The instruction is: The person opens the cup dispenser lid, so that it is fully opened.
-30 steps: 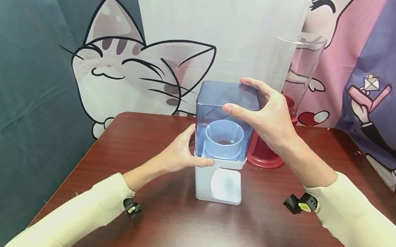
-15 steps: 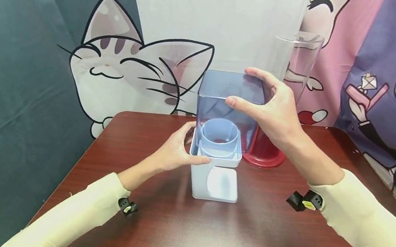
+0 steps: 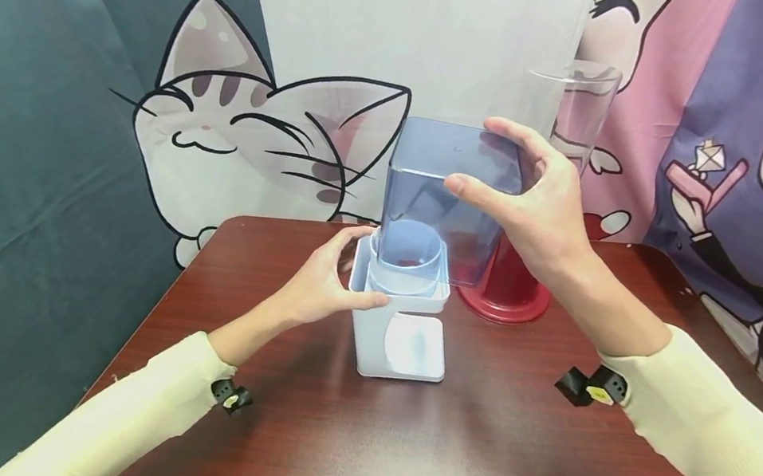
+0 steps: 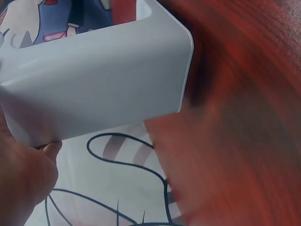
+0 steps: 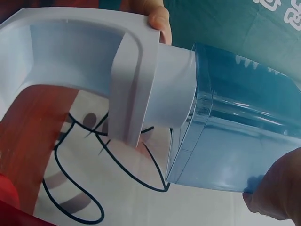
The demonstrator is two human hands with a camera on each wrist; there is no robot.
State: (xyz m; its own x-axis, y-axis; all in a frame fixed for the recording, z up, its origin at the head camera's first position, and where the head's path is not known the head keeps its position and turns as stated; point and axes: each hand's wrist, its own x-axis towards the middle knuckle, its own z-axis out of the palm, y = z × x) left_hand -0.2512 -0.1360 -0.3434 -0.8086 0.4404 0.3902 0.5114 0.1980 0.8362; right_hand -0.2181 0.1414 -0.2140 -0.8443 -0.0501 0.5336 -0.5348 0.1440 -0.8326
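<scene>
A white dispenser-like base (image 3: 371,339) with a C-shaped side stands on the table; a round collar (image 5: 173,87) rises from its square top tray. My left hand (image 3: 317,284) grips the tray at its left corner, thumb along the front. My right hand (image 3: 551,204) holds a see-through blue box (image 3: 447,146) by its upper right side, thumb in front and fingers behind. The box is raised off the tray and shifted right, its lower edge still overlapping the collar in the head view. In the left wrist view the base's white side (image 4: 103,84) hides most of the left fingers.
Behind the box, at the right, a tall clear cylinder (image 3: 591,97) stands on a red foot (image 3: 510,307). The dark red wooden table (image 3: 297,436) meets a cartoon-printed cloth (image 3: 219,152) at its back edge.
The blue box has come up off the white tray and moved slightly right in my right hand. My left hand has shifted left, and the white base with it.
</scene>
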